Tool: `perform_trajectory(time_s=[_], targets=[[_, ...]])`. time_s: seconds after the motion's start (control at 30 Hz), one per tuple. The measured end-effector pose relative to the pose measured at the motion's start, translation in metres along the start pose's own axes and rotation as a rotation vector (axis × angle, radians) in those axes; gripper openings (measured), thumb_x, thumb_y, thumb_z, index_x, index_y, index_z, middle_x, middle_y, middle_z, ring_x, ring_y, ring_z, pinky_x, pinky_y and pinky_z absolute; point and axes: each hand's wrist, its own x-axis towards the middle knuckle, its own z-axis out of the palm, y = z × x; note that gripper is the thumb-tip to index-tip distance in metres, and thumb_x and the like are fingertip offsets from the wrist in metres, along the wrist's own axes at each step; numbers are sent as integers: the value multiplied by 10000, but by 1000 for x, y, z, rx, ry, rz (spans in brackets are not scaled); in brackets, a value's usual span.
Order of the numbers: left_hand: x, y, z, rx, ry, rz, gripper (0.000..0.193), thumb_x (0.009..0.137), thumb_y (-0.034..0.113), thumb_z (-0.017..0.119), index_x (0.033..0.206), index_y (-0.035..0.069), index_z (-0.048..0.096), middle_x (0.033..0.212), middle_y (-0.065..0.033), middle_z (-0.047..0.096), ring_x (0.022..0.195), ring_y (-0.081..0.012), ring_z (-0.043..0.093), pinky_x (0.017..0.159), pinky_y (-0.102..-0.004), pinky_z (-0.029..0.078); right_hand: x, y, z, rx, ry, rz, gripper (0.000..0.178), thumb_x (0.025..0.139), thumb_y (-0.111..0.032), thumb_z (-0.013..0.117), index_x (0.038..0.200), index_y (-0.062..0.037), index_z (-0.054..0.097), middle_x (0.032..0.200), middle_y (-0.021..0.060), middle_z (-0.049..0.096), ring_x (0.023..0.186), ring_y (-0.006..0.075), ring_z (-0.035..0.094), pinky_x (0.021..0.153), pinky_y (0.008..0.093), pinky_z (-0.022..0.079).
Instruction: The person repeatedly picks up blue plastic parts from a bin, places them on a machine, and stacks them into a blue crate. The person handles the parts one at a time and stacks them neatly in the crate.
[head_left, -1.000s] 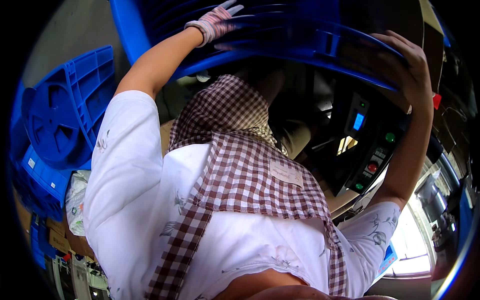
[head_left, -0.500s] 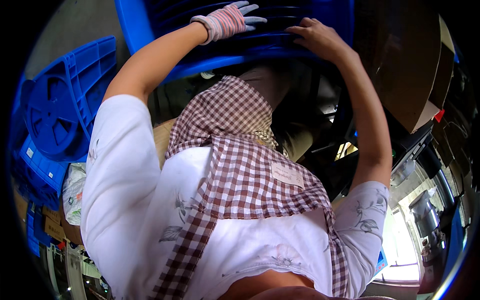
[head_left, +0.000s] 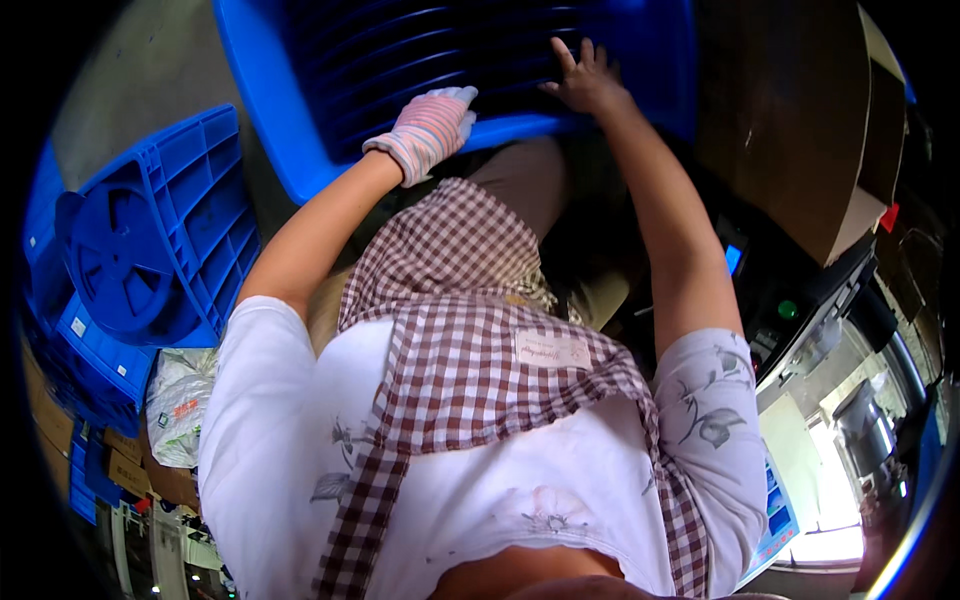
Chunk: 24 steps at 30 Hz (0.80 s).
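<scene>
A large blue plastic bin (head_left: 270, 115) lies at the top of the view, and a row of dark, curved ridges or edges (head_left: 420, 50) shows inside it. What these are is too dark to make out. My left hand (head_left: 428, 128), in a pink-and-grey striped knit glove, is at the bin's near rim with its fingers bent over the edge. Farther right, my bare right hand (head_left: 590, 85) reaches over the same rim, fingers spread and holding nothing that I can see.
On the left stand blue plastic crates (head_left: 200, 200), with a white plastic bag (head_left: 182, 405) below them. Cardboard (head_left: 800, 120) rises at the right. Near my right arm is dark equipment with a green round button (head_left: 787, 309) and a small lit screen (head_left: 733, 258).
The bin now sits lower in view. My left hand has gone from stretched fingers over the bin to bent fingers at its near rim. My right hand's fingers have spread apart.
</scene>
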Motion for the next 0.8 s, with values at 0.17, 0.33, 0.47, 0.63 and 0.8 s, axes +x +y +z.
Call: perform_trajectory(time_s=[0.17, 0.33, 0.47, 0.63, 0.8], targets=[[27, 6, -2, 37, 3, 26, 346, 926, 187, 540, 1224, 13, 554, 1128, -215, 627, 1047, -374, 594, 904, -424, 482, -12, 45, -30, 306, 55, -91, 556, 879, -517, 588, 1320, -191, 498, 1377, 199, 447, 1226, 368, 479, 974, 493, 423], [55, 24, 6, 231, -130, 10, 344, 957, 208, 490, 1232, 13, 554, 1103, -212, 640, 1036, -374, 609, 874, -428, 500, -3, 40, -26, 443, -43, -56, 359, 856, -368, 681, 1087, -96, 643, 1002, 146, 677, 956, 290, 659, 802, 430, 529], [72, 26, 6, 230, -333, -101, 280, 956, 225, 492, 1118, 22, 596, 1065, -209, 655, 975, -363, 645, 836, -426, 519, 2, 31, -11, 492, -8, -106, 317, 845, -334, 699, 983, -50, 672, 975, 161, 688, 854, 301, 670, 757, 391, 534], [76, 4, 24, 265, -325, -25, 184, 869, 157, 526, 978, 60, 638, 948, -204, 676, 911, -365, 658, 776, -444, 533, -12, 28, -23, 600, 182, -185, 300, 835, -322, 708, 1020, -87, 674, 956, 158, 659, 944, 303, 640, 813, 411, 516], [-11, 19, -24, -98, 132, -10, 328, 896, 159, 559, 1196, 26, 572, 1133, -202, 620, 1087, -365, 571, 927, -432, 466, -18, 72, -72, 352, 946, 40, 492, 833, -280, 707, 1229, -32, 553, 1066, 212, 620, 958, 390, 616, 835, 433, 505]])
